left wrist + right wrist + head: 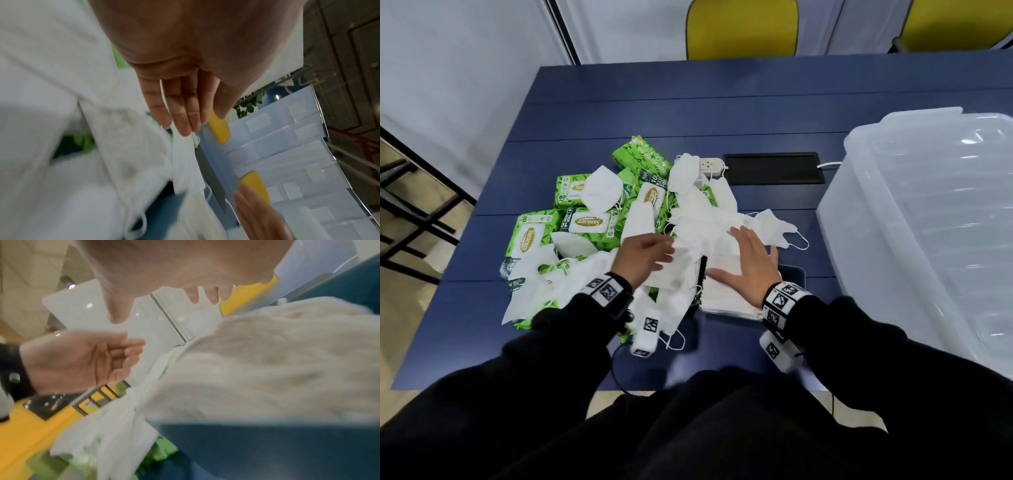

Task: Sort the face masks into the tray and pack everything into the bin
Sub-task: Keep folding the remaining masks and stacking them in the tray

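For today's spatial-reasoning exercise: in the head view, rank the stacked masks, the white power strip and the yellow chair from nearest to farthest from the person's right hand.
From the right hand:
1. stacked masks, directly beneath the palm.
2. white power strip, farther back, mid-table.
3. yellow chair, beyond the table's far edge.

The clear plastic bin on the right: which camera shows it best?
The head view: the clear plastic bin stands whole on the blue table, right of the mask pile. The left wrist view catches only a blurred pale corner at the lower right; in the right wrist view I cannot make it out.

White face masks (702, 219), green leaf-patterned wipe packs (585, 222), navy table (654, 102), yellow chairs (741, 29)
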`<move>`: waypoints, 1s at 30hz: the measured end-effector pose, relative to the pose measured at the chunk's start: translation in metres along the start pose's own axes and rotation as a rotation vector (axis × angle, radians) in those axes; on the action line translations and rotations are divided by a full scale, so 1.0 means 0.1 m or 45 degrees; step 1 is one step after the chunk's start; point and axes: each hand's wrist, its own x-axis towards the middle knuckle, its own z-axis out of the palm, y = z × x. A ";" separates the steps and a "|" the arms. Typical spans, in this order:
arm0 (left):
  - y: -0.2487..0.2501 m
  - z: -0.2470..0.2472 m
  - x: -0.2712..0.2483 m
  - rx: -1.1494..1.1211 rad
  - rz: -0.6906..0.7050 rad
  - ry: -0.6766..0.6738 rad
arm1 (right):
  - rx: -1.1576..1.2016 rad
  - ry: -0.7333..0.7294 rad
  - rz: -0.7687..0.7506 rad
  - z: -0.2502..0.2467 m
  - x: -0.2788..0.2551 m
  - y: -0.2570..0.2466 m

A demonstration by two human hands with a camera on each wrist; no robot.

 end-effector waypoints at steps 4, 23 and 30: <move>-0.02 -0.72 0.12 0.111 -0.009 0.163 | 0.360 0.057 0.013 -0.05 0.34 -0.31; -0.30 -1.66 0.58 1.180 0.203 -0.048 | 0.179 -0.372 -0.158 0.71 1.06 -1.70; 0.23 -1.68 0.93 0.551 0.507 -0.075 | 0.692 -0.229 0.088 0.52 1.32 -1.87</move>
